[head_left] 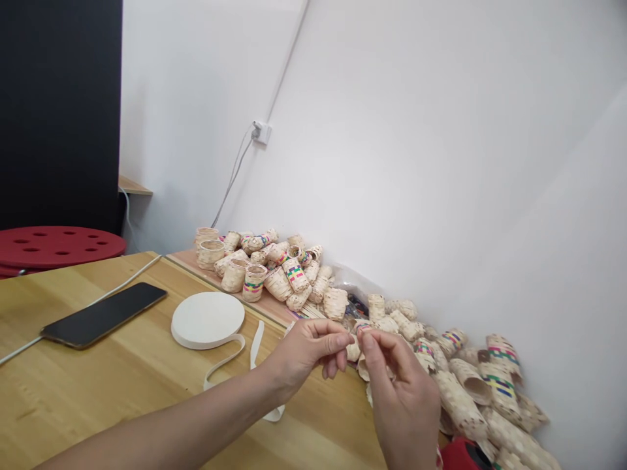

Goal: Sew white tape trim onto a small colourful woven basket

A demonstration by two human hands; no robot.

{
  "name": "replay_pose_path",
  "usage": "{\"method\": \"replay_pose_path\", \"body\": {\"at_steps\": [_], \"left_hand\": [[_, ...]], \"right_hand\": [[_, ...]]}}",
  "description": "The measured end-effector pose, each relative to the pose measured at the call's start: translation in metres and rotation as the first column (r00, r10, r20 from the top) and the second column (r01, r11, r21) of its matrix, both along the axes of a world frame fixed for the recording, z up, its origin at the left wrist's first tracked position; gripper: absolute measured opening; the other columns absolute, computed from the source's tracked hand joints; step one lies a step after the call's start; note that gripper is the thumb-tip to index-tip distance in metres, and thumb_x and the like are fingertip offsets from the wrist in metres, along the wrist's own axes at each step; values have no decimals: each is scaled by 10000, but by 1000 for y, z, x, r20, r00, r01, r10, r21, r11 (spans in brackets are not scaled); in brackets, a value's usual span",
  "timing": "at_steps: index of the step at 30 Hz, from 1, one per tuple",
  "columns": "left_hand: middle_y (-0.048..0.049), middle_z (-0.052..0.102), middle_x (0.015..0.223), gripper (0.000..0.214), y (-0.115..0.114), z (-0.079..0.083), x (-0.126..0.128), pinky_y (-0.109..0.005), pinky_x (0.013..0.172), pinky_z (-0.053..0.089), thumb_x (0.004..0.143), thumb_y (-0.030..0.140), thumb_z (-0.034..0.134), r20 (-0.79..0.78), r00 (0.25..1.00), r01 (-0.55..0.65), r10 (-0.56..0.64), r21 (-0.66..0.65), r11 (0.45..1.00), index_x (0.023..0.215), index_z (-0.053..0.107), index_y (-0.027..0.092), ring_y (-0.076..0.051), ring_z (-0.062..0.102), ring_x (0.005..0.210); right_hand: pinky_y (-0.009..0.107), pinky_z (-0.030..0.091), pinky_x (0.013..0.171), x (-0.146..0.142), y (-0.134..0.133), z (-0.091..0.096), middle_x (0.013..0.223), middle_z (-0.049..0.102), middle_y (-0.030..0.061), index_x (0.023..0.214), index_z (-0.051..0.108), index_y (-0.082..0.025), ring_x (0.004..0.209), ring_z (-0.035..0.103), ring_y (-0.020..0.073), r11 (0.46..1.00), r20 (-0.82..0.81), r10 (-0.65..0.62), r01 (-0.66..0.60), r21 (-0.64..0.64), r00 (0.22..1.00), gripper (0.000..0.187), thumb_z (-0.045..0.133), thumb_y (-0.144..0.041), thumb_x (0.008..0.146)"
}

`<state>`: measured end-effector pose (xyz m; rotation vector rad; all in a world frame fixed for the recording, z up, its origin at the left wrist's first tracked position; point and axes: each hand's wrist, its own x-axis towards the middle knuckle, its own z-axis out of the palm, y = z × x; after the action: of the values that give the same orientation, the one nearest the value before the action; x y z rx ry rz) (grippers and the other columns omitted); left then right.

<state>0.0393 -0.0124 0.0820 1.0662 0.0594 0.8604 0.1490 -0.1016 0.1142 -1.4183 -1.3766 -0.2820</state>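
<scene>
Taking the meeting point of the two hands as the centre of a clock face, the left hand point(316, 347) comes in from 8 o'clock and the right hand point(406, 391) from 5 o'clock, their fingertips just beside each other. Each hand is narrowed into a pinch, thumb against fingers; whether something thin lies between the tips, I cannot tell. At 9 o'clock a flat roll of white tape point(208, 314) lies on the wooden table point(313, 437). Its unwound length curls towards the left forearm point(206, 411), and loose tape shows on both sides of that arm, the part beneath hidden. Farther out at 9 o'clock is a smartphone point(105, 314), dark screen up, with a white cable point(128, 282) at each end. Small woven baskets point(336, 304) are heaped from 10 o'clock through 12 and round to 4, just behind the fingers, some standing with open mouths up, others on their sides, several banded in pink, green, yellow or blue. A red stool point(61, 245) with round holes stands beyond the phone, and a wall socket point(262, 134) sits at 11 o'clock.
</scene>
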Motion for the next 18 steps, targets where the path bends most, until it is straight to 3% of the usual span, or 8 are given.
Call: {"method": "replay_pose_path", "body": {"at_steps": [4,9,15,18], "left_hand": [[-2,609,552,366,0,4,-2,-175,442,351,695,442,765,-30,995,-93,95,54,994,722,610,111,-59,481,428],[-4,611,535,342,-1,5,-3,-176,441,353,686,426,759,-62,980,-179,188,128,975,723,624,114,-75,490,444],[15,610,564,139,-4,8,-8,-163,510,395,718,251,716,-16,953,-284,302,295,912,702,664,123,-75,520,531],[13,627,575,95,-3,8,-8,-165,539,412,737,209,689,-3,953,-284,303,337,898,693,672,126,-77,530,542]], "right_hand": [[235,449,599,-1,0,4,677,638,-3,782,676,-203,617,569,141,987,-127,131,-142,-81,983,286,558,-449,865],[220,431,588,-4,3,4,610,534,-26,752,617,-200,607,513,130,900,-371,332,-409,-149,867,306,543,-468,880],[210,415,612,2,6,0,673,509,-21,745,568,-198,661,497,125,826,-498,393,-534,-178,773,301,537,-457,895],[214,415,630,4,7,-2,707,522,-20,762,564,-203,686,492,125,787,-529,425,-588,-184,735,289,522,-449,908]]}}
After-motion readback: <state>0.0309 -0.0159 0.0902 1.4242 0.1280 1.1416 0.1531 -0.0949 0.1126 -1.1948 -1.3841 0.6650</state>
